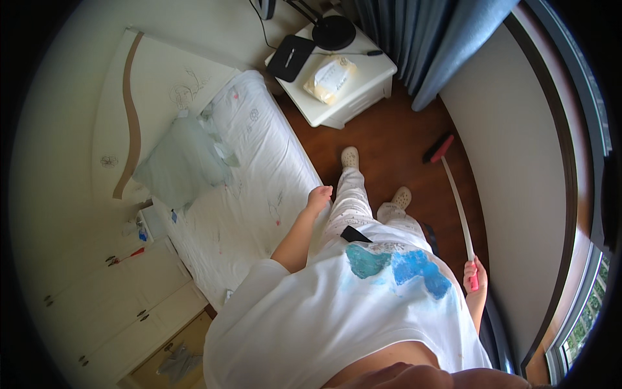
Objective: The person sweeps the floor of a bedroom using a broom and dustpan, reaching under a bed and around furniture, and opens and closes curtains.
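My right hand point(474, 275) is closed around the pink grip of a broom point(457, 204). Its pale shaft runs away from me to a red head point(442, 149) with dark bristles, down at the wooden floor beside the right wall. My left hand point(320, 196) hangs by the near edge of the bed point(259, 214), its fingers curled in, and nothing shows in it. A pale green pillow point(184, 159) lies on the white patterned sheet, toward the headboard.
Ahead, a white nightstand point(359, 100) carries a tissue pack point(330, 79), a black box-like device point(291, 58) and a round black lamp base point(334, 32). Blue curtains point(447, 48) hang at its right. White cabinets point(123, 305) line the left; a window point(583, 318) is at the right.
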### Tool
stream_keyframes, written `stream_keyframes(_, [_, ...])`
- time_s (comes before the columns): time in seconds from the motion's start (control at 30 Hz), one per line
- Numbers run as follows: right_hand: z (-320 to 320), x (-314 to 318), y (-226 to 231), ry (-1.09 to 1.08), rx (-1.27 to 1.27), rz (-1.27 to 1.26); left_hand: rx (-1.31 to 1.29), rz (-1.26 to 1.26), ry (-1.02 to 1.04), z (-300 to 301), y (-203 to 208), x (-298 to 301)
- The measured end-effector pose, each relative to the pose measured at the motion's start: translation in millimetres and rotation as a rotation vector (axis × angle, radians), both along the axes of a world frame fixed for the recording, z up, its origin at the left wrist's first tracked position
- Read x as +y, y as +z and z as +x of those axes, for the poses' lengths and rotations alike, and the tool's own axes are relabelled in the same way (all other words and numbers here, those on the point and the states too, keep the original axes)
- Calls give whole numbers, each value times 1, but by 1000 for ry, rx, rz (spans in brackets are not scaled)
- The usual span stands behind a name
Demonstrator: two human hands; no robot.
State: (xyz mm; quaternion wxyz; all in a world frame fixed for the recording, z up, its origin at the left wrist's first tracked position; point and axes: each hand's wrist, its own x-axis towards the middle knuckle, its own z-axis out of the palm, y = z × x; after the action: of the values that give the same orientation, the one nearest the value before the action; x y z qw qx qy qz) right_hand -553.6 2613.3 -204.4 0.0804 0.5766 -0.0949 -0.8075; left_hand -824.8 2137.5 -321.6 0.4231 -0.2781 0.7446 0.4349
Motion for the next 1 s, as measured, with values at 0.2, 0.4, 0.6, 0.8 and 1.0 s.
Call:
stream_keyframes(0.2, [-38, -47, 2, 10, -21, -17, 11, 104, 212, -117, -28, -19])
stream_keyframes(0.4, [-87, -90, -11, 185, -9, 103, 146, 158, 392, -214, -76, -22])
stream_keyframes(0.6, [-136, -131, -20, 263, -11, 148, 114, 68, 268, -263, -134, -49])
stream_keyframes(0.8, [-213, -198, 20, 495, -65, 501, 99, 182, 437, -285, -152, -41])
stream_keyframes(1.0, [-225, -190, 25, 654, -70, 596, 112, 177, 455, -288, -142, -42])
